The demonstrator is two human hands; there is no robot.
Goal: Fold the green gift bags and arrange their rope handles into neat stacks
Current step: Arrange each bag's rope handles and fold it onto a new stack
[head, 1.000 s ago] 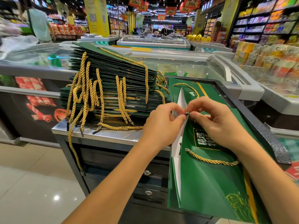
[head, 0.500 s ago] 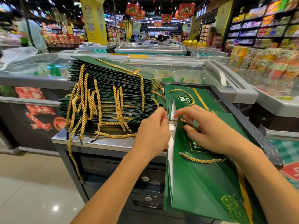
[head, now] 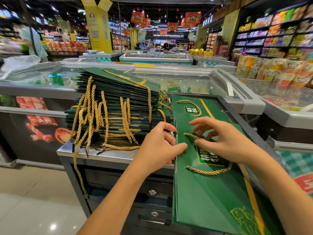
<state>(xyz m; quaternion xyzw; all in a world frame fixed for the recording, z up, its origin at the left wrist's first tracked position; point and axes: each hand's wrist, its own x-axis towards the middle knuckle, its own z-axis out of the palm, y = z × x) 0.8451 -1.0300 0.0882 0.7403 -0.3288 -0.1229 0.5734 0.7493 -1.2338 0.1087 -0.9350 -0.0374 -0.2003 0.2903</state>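
The top bag [head: 211, 192] lies flat on a low stack [head: 174, 197] at the right end of the counter [head: 105, 155], just right of the tall pile [head: 115, 106] of folded bags whose ropes hang over the near edge. The left hand [head: 160, 145] grips the bag's left edge, thumb on top and fingers curled round the side. The right hand [head: 223, 141] sits over the middle with its fingers spread and bent, tips at a short stretch of rope handle [head: 193, 136]. Whether it pinches the rope or only touches it, I cannot tell.

The step looks like settling the handle on a bag that is already flat. It would go best with the left hand pinning the edge so the bag cannot slide. The right hand would lay the rope in a loop inside the bag's outline (like the near loop [head: 210, 172], which already lies tidy). Then the left edge should be squared with the bags beneath before the hand lets go.

- The left fingertips are tucked out of sight at the edge.
- The right hand covers where the rope meets the paper, and part of the label.
- The forearm hides the bag's right side.
- The stack's near end runs out of the picture.
- The number of bags under the top one cannot be counted.
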